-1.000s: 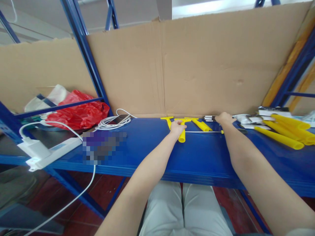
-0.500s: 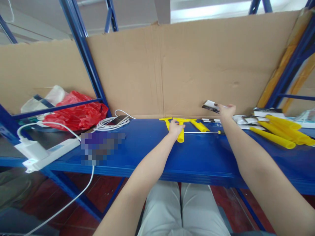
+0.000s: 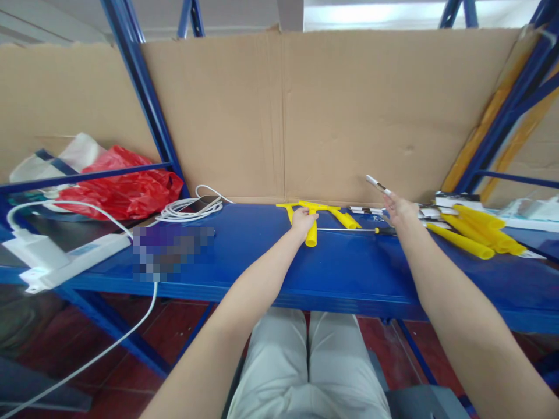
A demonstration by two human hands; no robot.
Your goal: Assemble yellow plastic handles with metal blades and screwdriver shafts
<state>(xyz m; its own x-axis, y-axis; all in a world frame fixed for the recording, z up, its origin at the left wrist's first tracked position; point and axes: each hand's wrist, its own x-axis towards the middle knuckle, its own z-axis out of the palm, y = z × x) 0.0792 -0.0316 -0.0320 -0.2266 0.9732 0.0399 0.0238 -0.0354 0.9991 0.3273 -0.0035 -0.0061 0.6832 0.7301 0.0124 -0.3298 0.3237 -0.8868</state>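
My left hand (image 3: 302, 223) is closed round a yellow plastic T-shaped handle (image 3: 311, 237), its tube end pointing toward me at the shelf's back half. Above the shelf, my right hand (image 3: 400, 210) holds a flat black-and-white packet (image 3: 378, 185), which now shows nearly edge-on. Close beside the held handle lie more yellow T-shaped handles (image 3: 345, 219). A long-shafted screwdriver (image 3: 349, 230) rests sideways between my hands, its dark grip end partly behind my right wrist. Behind it are some flat black-and-white pieces (image 3: 365, 210).
Several yellow tubes (image 3: 467, 241) lie at the right, beside a pile of black-and-white packets (image 3: 458, 201). On the left are a coiled white cable (image 3: 187, 212), a power strip (image 3: 87, 262) and a red plastic bag (image 3: 126, 180). Cardboard (image 3: 340, 110) walls the back.
The packet in my right hand has turned from showing its face to nearly edge-on. My left hand stays on the yellow handle. The whole view has shifted slightly.
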